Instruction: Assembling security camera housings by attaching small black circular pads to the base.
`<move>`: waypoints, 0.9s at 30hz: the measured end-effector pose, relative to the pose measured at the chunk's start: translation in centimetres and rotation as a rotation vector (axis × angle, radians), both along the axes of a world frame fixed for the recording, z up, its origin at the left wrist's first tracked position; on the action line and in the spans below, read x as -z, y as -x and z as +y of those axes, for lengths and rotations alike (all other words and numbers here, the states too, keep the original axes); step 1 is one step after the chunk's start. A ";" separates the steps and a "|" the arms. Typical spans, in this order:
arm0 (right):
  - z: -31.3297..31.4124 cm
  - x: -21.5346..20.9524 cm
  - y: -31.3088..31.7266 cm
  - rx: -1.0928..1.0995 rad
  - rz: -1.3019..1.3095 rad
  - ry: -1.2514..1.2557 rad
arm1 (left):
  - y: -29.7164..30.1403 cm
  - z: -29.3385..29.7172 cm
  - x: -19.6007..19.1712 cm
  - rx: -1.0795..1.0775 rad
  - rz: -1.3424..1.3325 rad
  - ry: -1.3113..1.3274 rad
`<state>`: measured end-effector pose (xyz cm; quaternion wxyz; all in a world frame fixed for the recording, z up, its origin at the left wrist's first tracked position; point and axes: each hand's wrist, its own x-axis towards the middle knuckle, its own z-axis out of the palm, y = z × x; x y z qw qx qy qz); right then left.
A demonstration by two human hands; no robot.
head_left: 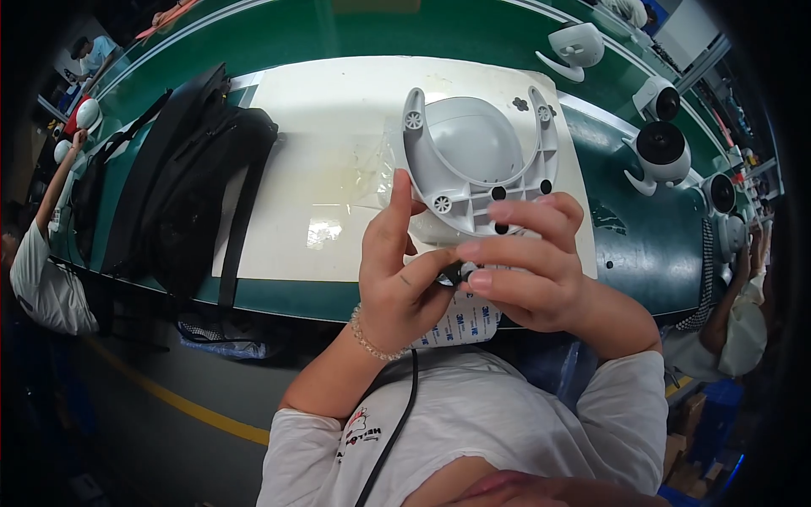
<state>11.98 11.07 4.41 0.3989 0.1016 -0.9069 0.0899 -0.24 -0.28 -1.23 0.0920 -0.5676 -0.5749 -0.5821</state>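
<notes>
In front of my chest, my left hand (395, 283) is closed on a sheet of backing paper (465, 321) with blue print. My right hand (536, 266) meets it, fingertips pinched at a small dark piece (454, 272) partly hidden between the fingers. Just beyond both hands lies a white plastic housing (477, 139) with a rounded body and a curved two-armed base, underside up. Black round pads (499, 193) sit on that base, another black pad (545, 187) near its right edge. Clear plastic film lies under and beside the housing.
A white board (312, 169) covers the middle of the green bench. Black bags (194, 177) with straps lie left. Several white camera-like units with black fronts, including one unit (663, 152), stand at the right. Other people sit at both sides. A black cable (397, 422) crosses my shirt.
</notes>
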 end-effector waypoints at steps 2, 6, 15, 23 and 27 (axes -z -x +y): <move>-0.1 0.1 -0.4 -0.016 0.016 -0.072 | 0.0 -0.1 0.0 -0.015 0.014 0.007; -0.1 1.1 -0.7 -0.083 0.111 -0.186 | -0.1 -0.1 0.0 -0.019 0.053 0.022; 0.9 1.0 -1.8 -0.276 0.029 -0.104 | -0.1 -0.3 0.1 -0.030 0.226 -0.010; 1.1 0.9 -2.6 -0.296 0.059 -0.041 | 0.4 -0.9 0.0 -0.108 0.076 0.005; 0.0 0.0 -1.6 -0.273 -0.018 0.364 | -0.2 -0.8 -0.2 -0.083 0.170 -0.004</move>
